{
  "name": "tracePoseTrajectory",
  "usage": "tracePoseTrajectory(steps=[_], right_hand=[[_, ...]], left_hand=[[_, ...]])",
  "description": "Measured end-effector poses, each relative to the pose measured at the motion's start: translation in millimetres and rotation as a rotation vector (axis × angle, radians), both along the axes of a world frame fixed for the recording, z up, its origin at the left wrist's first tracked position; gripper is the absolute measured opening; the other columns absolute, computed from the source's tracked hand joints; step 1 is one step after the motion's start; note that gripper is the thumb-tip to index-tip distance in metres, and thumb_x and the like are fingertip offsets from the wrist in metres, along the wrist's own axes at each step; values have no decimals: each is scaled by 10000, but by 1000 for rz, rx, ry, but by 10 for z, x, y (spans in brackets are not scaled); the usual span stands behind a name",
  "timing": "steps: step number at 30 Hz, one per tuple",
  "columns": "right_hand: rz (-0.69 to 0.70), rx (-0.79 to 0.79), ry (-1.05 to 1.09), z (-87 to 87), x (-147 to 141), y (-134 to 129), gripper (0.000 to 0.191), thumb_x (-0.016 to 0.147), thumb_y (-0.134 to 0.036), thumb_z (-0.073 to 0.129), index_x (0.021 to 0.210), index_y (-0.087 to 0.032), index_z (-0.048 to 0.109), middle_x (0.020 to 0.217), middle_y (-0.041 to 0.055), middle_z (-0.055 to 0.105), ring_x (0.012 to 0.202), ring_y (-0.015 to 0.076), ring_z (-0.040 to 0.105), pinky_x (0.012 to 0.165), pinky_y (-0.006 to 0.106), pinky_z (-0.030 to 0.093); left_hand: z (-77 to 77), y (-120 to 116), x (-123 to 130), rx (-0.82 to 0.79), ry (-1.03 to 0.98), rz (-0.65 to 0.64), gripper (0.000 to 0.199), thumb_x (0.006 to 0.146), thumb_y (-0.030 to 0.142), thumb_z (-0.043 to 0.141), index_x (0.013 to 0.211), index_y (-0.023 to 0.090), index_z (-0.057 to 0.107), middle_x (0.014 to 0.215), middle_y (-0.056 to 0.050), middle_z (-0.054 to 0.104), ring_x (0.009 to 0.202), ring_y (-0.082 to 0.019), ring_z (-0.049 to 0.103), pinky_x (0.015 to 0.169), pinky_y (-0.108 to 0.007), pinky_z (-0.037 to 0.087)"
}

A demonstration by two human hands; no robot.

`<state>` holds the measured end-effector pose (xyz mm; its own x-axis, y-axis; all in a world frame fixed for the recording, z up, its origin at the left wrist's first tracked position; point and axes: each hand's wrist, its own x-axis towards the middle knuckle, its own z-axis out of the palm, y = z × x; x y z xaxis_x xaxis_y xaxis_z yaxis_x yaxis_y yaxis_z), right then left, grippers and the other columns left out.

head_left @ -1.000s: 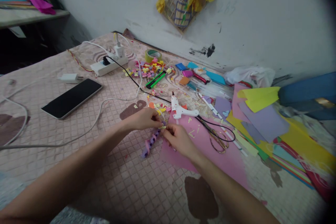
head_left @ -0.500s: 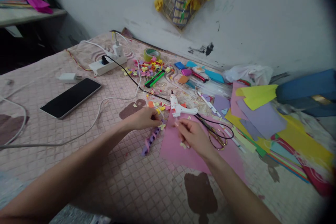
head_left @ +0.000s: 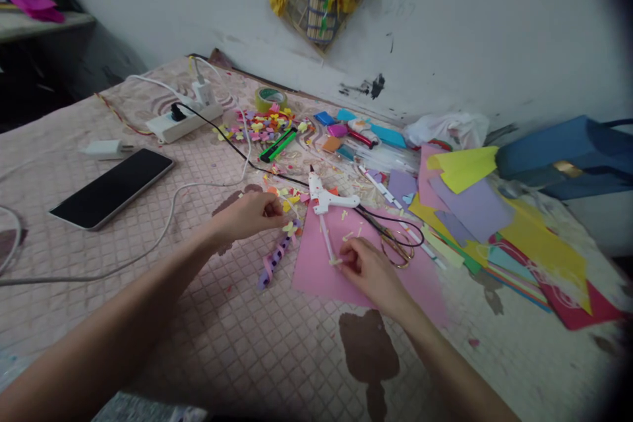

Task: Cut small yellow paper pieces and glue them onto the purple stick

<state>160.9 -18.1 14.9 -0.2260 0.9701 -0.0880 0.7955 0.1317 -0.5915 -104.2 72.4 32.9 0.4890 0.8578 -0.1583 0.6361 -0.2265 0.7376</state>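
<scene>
My left hand (head_left: 254,214) is closed, thumb and fingers pinched just above the tip of a purple rolled-paper stick (head_left: 277,252). A pink strip winds round this dark-spotted stick, and a pale yellow butterfly cutout (head_left: 291,227) sits at its upper end. What the left fingers hold, if anything, I cannot make out. My right hand (head_left: 368,270) pinches a small pale yellow paper piece (head_left: 336,262) over a pink paper sheet (head_left: 316,277). Beside it is the end of a clear glue stick (head_left: 325,234) in a white glue gun (head_left: 329,200), which rests on the sheet.
Gold-handled scissors (head_left: 398,250) lie right of the glue gun. Behind are a green cutter (head_left: 278,145), butterfly cutouts (head_left: 257,124), tape (head_left: 270,99) and a power strip (head_left: 182,122). A phone (head_left: 113,188) lies left; coloured sheets (head_left: 475,204) and a blue bag (head_left: 568,158) are right.
My right hand has moved down and nearer, away from the glue gun's body, and the pale yellow piece now shows at its fingertips. My left hand has drawn slightly back from the stick. The view has shifted.
</scene>
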Motion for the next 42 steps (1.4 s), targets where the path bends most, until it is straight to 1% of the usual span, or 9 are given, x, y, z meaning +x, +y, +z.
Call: tracePoseTrajectory(steps=[4, 8, 13, 16, 23, 27, 32, 37, 42], right_hand=[[16, 6, -43, 9, 14, -19, 47, 753, -146, 525, 746, -193, 525, 776, 21, 552, 697, 156, 523, 625, 280, 391], [-23, 30, 97, 176, 56, 45, 46, 782, -162, 505, 746, -189, 517, 748, 14, 564, 692, 147, 525, 612, 264, 393], [4, -128, 409, 345, -103, 156, 34, 799, -212, 516, 784, -183, 526, 719, 1, 575, 660, 128, 552, 602, 249, 430], [47, -173, 493, 377, -272, 200, 24, 802, -188, 502, 806, -182, 525, 723, -5, 572, 654, 119, 573, 613, 250, 446], [91, -136, 537, 416, -459, 254, 84, 801, -172, 498, 879, -199, 489, 751, -11, 556, 653, 115, 578, 622, 265, 477], [94, -143, 567, 423, -466, 271, 128, 798, -162, 497, 920, -199, 488, 795, -1, 563, 672, 111, 576, 616, 259, 473], [100, -141, 598, 443, -474, 290, 118, 804, -158, 499, 915, -198, 491, 805, 3, 558, 712, 113, 576, 625, 250, 473], [88, -113, 647, 449, -495, 310, 155, 802, -223, 546, 949, -202, 501, 854, 18, 575, 756, 125, 578, 668, 270, 485], [-54, -286, 880, 402, -532, 323, 261, 824, -431, 514, 929, -193, 496, 750, 9, 565, 573, 104, 557, 438, 198, 395]], left_hand=[[10, 4, -46, 68, -16, 86, 309, 742, 450, 540, 824, 158, 602, 699, -17, 597, 607, -113, 521, 542, -217, 365], [71, -50, -25, 109, -46, 165, 305, 775, 439, 518, 873, 158, 587, 685, -19, 588, 583, -110, 509, 519, -219, 352], [223, -217, 142, 84, -156, -39, 237, 792, 371, 523, 883, 162, 588, 742, -18, 608, 636, -110, 526, 555, -219, 386], [259, -309, 246, 32, -268, -126, 223, 794, 360, 529, 879, 164, 592, 760, -13, 613, 636, -102, 524, 559, -212, 396], [189, -332, 282, -12, -293, -88, 156, 803, 281, 508, 794, 152, 594, 687, -5, 596, 616, -99, 521, 568, -218, 395], [193, -312, 273, -28, -330, -42, 212, 815, 332, 497, 878, 149, 584, 753, -24, 608, 637, -107, 526, 566, -224, 399], [197, -278, 261, -209, -440, -137, 233, 822, 346, 498, 860, 133, 585, 722, -14, 582, 630, -95, 509, 576, -217, 403], [153, -243, 261, -315, -520, -133, 190, 787, 310, 553, 852, 135, 587, 684, 9, 558, 572, -70, 464, 529, -196, 373], [182, -271, 268, -133, -574, -31, 133, 803, 264, 536, 838, 136, 544, 741, -17, 574, 653, -97, 516, 592, -219, 418]])
